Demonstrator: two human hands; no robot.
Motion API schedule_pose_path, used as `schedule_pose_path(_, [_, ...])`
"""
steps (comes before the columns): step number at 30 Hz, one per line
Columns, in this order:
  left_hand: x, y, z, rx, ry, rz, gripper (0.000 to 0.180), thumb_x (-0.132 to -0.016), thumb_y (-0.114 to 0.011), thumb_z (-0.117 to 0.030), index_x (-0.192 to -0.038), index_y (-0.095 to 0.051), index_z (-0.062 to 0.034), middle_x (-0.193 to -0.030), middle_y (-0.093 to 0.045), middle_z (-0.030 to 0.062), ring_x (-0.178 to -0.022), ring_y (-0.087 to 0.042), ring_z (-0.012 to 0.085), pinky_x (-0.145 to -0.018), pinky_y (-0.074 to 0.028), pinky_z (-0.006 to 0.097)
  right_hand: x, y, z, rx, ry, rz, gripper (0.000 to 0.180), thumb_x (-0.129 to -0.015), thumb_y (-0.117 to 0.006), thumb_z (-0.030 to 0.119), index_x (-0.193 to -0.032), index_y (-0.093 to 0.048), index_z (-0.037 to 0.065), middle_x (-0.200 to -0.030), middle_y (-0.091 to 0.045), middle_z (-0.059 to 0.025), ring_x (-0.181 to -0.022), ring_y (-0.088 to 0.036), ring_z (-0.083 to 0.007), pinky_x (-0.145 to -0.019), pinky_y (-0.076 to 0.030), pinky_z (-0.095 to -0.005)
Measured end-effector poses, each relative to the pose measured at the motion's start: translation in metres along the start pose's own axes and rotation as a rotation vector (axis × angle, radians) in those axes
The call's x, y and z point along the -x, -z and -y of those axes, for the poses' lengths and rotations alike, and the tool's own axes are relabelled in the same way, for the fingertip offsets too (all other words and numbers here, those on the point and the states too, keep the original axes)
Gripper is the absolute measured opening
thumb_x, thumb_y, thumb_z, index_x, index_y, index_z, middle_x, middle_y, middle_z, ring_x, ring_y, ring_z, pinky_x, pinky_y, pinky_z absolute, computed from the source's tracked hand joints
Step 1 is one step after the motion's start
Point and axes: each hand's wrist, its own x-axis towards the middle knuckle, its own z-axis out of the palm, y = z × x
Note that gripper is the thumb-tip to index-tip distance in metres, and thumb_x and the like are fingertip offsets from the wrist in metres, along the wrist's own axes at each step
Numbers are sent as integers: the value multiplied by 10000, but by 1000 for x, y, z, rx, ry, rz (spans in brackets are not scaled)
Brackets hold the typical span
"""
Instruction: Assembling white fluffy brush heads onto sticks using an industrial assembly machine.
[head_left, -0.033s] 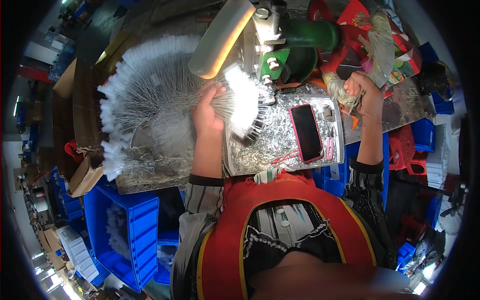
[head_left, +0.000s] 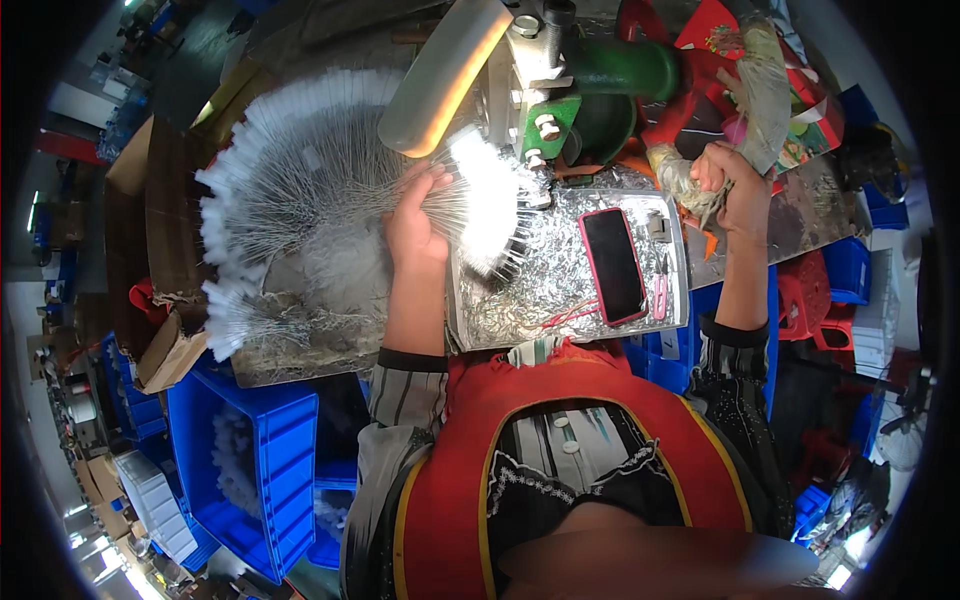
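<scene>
My left hand (head_left: 416,222) is closed around a bundle of thin wire-stemmed brushes (head_left: 485,205), whose white bristle heads fan out to the right under bright light. Just left of it, a large heap of the same kind of brushes (head_left: 285,165) spreads over the bench, white heads outward. My right hand (head_left: 738,192) is wrapped around the end of a curved lever handle (head_left: 765,105) bound in worn, pale wrapping. This handle is beside a green hand press (head_left: 552,125) with bolts on its front. The brush heads in my left hand are close to the base of the press.
A foil-covered board (head_left: 530,290) carries a phone (head_left: 613,265) with a pink case and pink-handled snips (head_left: 660,290). An elongated lamp (head_left: 445,80) hangs over the brushes. Blue bins (head_left: 285,480) stand below the bench at left, a cardboard box (head_left: 150,210) beside it.
My right hand has shifted very slightly to the right on the handle end. The left hand and its brushes look unmoved.
</scene>
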Motion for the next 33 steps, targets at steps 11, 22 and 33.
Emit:
schedule_pose_path(11, [4, -11, -3, 19, -7, -30, 272, -774, -530, 38, -1038, -477, 73, -890, -600, 189, -772, -606, 236, -710, -519, 329, -1, 4, -38, 0, 280, 60, 242, -730, -525, 34, -497, -464, 24, -468, -435, -62, -469, -459, -163, -552, -403, -290])
schedule_pose_path(22, [-1, -2, -10, -56, 88, 139, 291, -814, -523, -48, -1090, -460, 24, -970, -592, 187, -857, -578, 246, -792, -478, 370, -2, -2, 0, -34, 28, 3, 190, -716, -550, 20, -533, -499, 10, -453, -428, -56, -434, -454, -167, -488, -395, -289])
schedule_pose_path(33, [-2, -2, -1, 10, 44, 82, 320, -813, -524, -43, -1109, -429, 31, -994, -578, 194, -861, -579, 243, -780, -489, 355, 0, 2, -13, -38, 93, 38, 186, -713, -544, 11, -532, -501, 10, -459, -444, -59, -452, -464, -165, -503, -399, -281])
